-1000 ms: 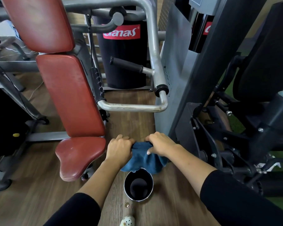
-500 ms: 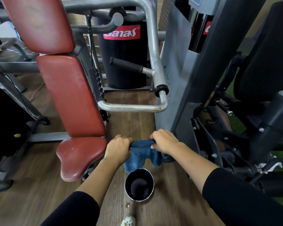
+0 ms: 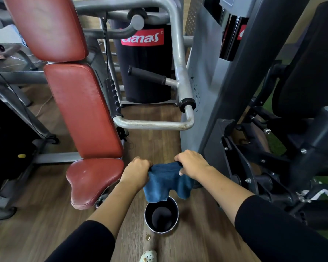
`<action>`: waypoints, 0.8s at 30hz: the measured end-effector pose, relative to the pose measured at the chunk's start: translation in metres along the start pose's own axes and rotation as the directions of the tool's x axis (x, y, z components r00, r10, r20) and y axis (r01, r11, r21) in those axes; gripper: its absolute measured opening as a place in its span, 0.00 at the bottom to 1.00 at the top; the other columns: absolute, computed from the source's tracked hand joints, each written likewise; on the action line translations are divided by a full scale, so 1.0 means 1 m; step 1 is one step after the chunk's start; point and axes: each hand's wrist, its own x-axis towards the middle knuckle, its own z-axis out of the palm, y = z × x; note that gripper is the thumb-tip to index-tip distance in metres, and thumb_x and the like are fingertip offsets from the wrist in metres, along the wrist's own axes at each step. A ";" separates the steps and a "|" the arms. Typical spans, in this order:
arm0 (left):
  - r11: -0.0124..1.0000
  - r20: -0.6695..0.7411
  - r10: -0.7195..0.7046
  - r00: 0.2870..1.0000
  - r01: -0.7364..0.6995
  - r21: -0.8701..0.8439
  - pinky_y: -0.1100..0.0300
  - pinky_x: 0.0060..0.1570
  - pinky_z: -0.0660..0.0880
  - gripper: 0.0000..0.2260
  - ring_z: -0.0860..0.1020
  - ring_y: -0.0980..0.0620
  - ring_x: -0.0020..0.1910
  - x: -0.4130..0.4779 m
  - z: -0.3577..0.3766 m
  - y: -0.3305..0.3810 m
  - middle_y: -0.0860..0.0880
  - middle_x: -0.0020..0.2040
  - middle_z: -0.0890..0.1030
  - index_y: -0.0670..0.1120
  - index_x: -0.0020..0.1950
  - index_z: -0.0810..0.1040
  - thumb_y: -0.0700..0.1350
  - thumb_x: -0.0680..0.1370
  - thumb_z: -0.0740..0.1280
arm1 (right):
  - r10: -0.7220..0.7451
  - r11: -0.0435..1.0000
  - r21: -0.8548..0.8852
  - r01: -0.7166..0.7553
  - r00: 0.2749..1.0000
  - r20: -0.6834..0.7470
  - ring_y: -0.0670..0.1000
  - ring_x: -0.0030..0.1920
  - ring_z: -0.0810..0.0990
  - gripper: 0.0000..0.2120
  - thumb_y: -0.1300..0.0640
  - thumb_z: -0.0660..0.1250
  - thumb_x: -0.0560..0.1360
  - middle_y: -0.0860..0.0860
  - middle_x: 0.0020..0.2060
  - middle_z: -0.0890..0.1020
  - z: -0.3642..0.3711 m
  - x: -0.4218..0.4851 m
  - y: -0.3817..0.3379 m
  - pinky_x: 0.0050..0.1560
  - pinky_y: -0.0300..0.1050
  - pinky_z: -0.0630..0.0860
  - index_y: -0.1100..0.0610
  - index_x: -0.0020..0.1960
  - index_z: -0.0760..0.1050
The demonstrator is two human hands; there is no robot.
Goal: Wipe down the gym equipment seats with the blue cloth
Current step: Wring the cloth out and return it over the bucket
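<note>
1. Gym floor of wood-look planks (image 3: pixel 45 220) spreads under everything, with grey and black machine frames crowding both sides of the two hands.
2. Right of the grip stands a black machine frame (image 3: pixel 254 91) with a dark pad above it; it sits close to the right forearm.
3. Left of the grip rises a red backrest (image 3: pixel 83 110) in two padded sections, on a grey tubular frame (image 3: pixel 180 53) whose handle bar passes just beyond the hands.
4. Just left of the left hand (image 3: pixel 136 173) is the red seat (image 3: pixel 91 180), scuffed and not yet touched by the cloth.
5. Between the hands hangs the blue cloth (image 3: pixel 165 182), bunched and drooping; the left hand is closed on one upper edge, and the right hand (image 3: pixel 191 165) is closed on the other.
6. Directly below the grip stands a small metal bucket (image 3: pixel 161 214), dark inside; whether it holds water cannot be told.
7. Beneath that, a pale clog (image 3: pixel 149 256) shows at the lower edge.
8. Risks, as I judge them: the cloth's hanging corners could drip onto the planks and leave a slippery patch; a foot stepping toward the seat could knock the bucket over; swinging the cloth leftward could snag it on the seat's adjustment hardware.
</note>
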 end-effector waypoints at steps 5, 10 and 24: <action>1.000 -0.022 0.006 1.000 -0.006 0.010 0.59 0.38 0.68 0.07 0.76 0.43 0.49 0.000 0.002 -0.001 0.43 0.48 0.75 0.43 0.48 0.77 0.35 0.75 0.61 | -0.024 1.000 0.018 0.025 1.000 -0.016 0.54 0.44 0.74 0.10 0.70 0.68 0.71 0.53 0.41 0.75 0.002 -0.003 0.001 0.42 0.47 0.69 0.58 0.48 0.77; 1.000 -0.027 -0.008 1.000 0.009 0.018 0.58 0.38 0.68 0.09 0.76 0.44 0.50 0.000 0.006 0.000 0.43 0.48 0.75 0.44 0.50 0.77 0.35 0.75 0.60 | -0.049 0.998 0.023 0.050 0.998 -0.048 0.54 0.41 0.71 0.13 0.73 0.61 0.72 0.53 0.40 0.72 0.000 -0.007 0.002 0.42 0.45 0.68 0.57 0.46 0.76; 1.000 0.098 0.002 0.995 -0.005 0.024 0.56 0.50 0.74 0.09 0.76 0.47 0.47 -0.030 0.074 -0.002 0.47 0.44 0.76 0.49 0.44 0.74 0.36 0.70 0.62 | -0.140 0.990 -0.010 0.140 0.990 0.020 0.54 0.55 0.71 0.11 0.70 0.63 0.72 0.55 0.45 0.77 0.058 -0.024 0.011 0.45 0.43 0.65 0.59 0.51 0.75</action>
